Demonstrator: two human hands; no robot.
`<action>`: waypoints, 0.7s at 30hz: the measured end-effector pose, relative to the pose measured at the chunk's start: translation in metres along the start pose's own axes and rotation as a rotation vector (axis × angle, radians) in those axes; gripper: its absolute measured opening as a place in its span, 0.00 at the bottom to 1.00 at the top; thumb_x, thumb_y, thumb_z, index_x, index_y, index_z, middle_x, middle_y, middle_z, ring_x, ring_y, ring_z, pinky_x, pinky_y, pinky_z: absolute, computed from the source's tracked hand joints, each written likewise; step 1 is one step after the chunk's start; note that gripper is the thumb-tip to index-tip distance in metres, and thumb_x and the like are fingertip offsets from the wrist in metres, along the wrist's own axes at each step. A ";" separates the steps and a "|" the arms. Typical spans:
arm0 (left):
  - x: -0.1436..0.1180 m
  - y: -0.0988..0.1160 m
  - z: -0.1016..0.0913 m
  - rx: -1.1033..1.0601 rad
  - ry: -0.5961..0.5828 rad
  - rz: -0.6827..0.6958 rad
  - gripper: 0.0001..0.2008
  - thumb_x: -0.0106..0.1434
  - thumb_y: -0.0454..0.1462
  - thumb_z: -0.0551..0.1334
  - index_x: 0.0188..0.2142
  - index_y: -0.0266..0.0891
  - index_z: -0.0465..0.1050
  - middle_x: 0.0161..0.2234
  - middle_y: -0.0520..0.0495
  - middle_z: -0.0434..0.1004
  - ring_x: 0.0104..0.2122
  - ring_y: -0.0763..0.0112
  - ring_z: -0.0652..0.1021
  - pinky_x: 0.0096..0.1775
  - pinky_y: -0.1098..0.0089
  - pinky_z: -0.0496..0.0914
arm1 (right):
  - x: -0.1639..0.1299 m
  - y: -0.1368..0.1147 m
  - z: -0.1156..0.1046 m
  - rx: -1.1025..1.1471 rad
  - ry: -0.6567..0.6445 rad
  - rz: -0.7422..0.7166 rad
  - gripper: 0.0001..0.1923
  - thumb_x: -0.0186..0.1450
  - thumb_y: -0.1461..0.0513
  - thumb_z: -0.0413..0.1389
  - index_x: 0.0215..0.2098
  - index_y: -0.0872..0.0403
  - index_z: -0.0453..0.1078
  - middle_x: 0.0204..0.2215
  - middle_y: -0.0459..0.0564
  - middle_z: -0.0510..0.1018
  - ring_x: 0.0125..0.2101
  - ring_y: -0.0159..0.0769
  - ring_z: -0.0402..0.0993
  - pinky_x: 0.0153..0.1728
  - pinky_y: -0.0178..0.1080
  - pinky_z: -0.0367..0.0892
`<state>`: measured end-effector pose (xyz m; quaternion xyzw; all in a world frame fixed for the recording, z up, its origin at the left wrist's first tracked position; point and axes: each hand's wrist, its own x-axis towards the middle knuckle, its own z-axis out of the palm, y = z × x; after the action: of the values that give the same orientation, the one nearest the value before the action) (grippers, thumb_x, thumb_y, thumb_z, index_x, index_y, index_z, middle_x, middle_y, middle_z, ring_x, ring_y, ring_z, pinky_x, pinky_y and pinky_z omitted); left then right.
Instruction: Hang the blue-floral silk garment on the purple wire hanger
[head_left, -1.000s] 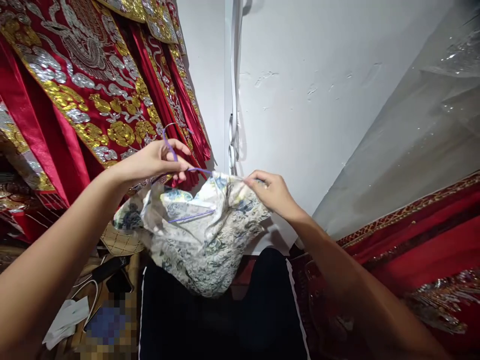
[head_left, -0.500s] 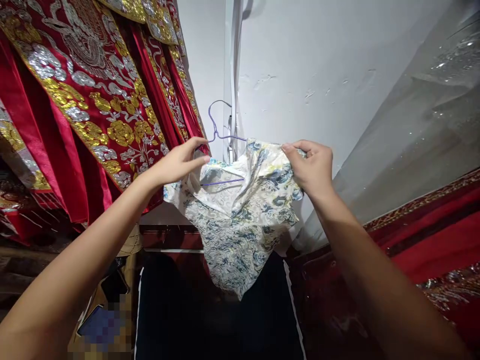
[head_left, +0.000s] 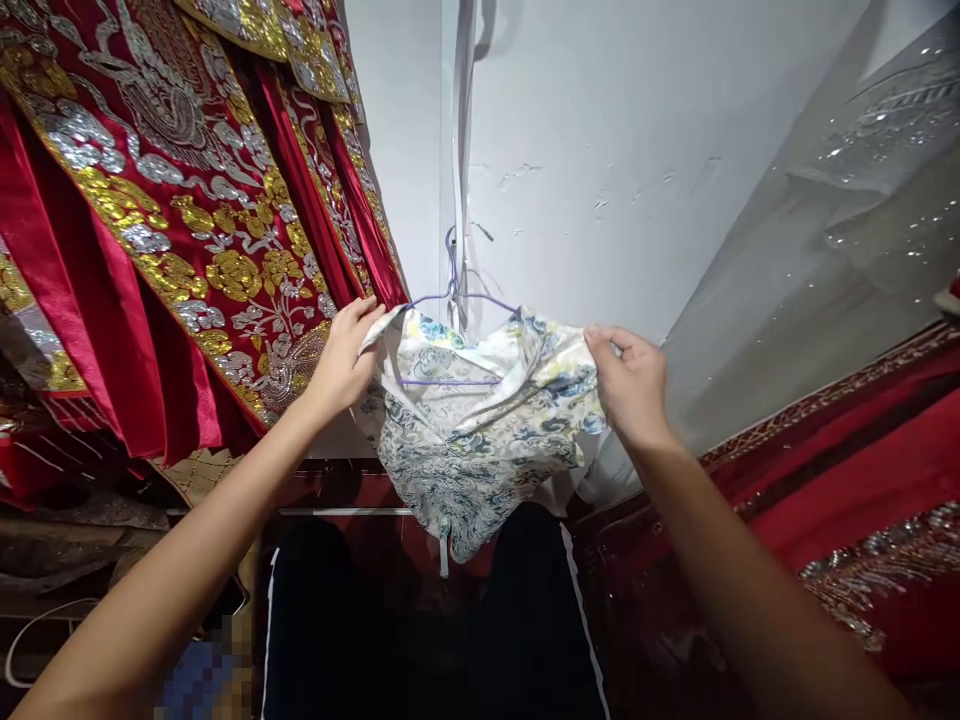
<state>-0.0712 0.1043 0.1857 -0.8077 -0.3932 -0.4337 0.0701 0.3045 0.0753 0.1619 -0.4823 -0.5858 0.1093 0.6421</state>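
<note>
A costume storeroom: red embroidered robes (head_left: 187, 230) hang crowded beside a plastic-covered garment (head_left: 840, 230) along a bare white wall (head_left: 600, 130).

A white plastered wall (head_left: 600, 150) with small chips is seen ahead. Red hangings (head_left: 172, 200) embroidered in gold and silver are draped at the left, and clear plastic sheeting (head_left: 840, 210) is spread over red cloth (head_left: 862, 470) at the right.

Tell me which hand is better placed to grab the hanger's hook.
Probably the left hand. It pinches the floral garment at the shoulder just below and left of the purple hanger hook; the right hand grips the far shoulder, farther from the hook.
</note>
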 end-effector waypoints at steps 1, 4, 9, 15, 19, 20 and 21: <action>-0.004 0.004 0.003 0.008 0.019 -0.004 0.21 0.69 0.37 0.51 0.59 0.44 0.69 0.63 0.41 0.65 0.64 0.53 0.64 0.64 0.47 0.58 | -0.008 0.003 0.001 -0.002 0.029 0.033 0.20 0.65 0.44 0.57 0.30 0.51 0.69 0.16 0.37 0.50 0.17 0.29 0.43 0.19 0.37 0.43; -0.011 0.011 0.017 -0.010 0.080 -0.096 0.13 0.71 0.42 0.52 0.42 0.43 0.75 0.48 0.40 0.72 0.52 0.54 0.71 0.56 0.52 0.67 | -0.022 0.009 0.006 -0.068 0.035 0.075 0.18 0.65 0.46 0.58 0.33 0.52 0.73 0.17 0.40 0.59 0.18 0.32 0.53 0.21 0.37 0.51; -0.017 0.015 0.042 -0.292 0.094 -0.303 0.19 0.72 0.50 0.50 0.32 0.42 0.69 0.32 0.46 0.71 0.37 0.62 0.73 0.43 0.63 0.70 | -0.039 0.006 0.025 -0.330 0.289 -0.187 0.19 0.63 0.51 0.59 0.49 0.52 0.72 0.48 0.58 0.73 0.49 0.49 0.68 0.50 0.49 0.65; -0.029 0.024 0.055 -0.513 0.201 -0.342 0.19 0.71 0.51 0.53 0.32 0.40 0.68 0.30 0.49 0.69 0.33 0.67 0.69 0.40 0.68 0.68 | -0.078 0.027 0.084 -0.167 -0.556 0.370 0.32 0.69 0.38 0.46 0.27 0.54 0.74 0.25 0.53 0.79 0.27 0.40 0.73 0.35 0.42 0.69; -0.033 0.026 0.048 -0.615 0.241 -0.398 0.19 0.69 0.49 0.58 0.28 0.38 0.68 0.27 0.50 0.69 0.30 0.70 0.69 0.38 0.71 0.68 | -0.090 0.049 0.126 -0.234 -0.744 0.624 0.40 0.67 0.35 0.41 0.19 0.55 0.73 0.20 0.55 0.79 0.19 0.36 0.70 0.31 0.40 0.67; -0.034 0.025 0.046 -0.634 0.242 -0.409 0.19 0.68 0.49 0.59 0.28 0.38 0.69 0.27 0.50 0.70 0.31 0.69 0.70 0.38 0.71 0.69 | -0.092 0.054 0.134 -0.229 -0.737 0.628 0.39 0.68 0.36 0.43 0.19 0.55 0.73 0.20 0.55 0.79 0.18 0.35 0.70 0.30 0.39 0.66; -0.034 0.024 0.045 -0.656 0.247 -0.416 0.19 0.67 0.50 0.60 0.28 0.37 0.70 0.27 0.50 0.72 0.32 0.68 0.72 0.40 0.70 0.69 | -0.096 0.058 0.141 -0.216 -0.727 0.631 0.36 0.68 0.38 0.46 0.19 0.55 0.73 0.19 0.54 0.79 0.17 0.35 0.69 0.29 0.38 0.65</action>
<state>-0.0367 0.0887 0.1379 -0.6324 -0.3778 -0.6347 -0.2337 0.1803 0.1069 0.0353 -0.6305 -0.6053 0.3982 0.2782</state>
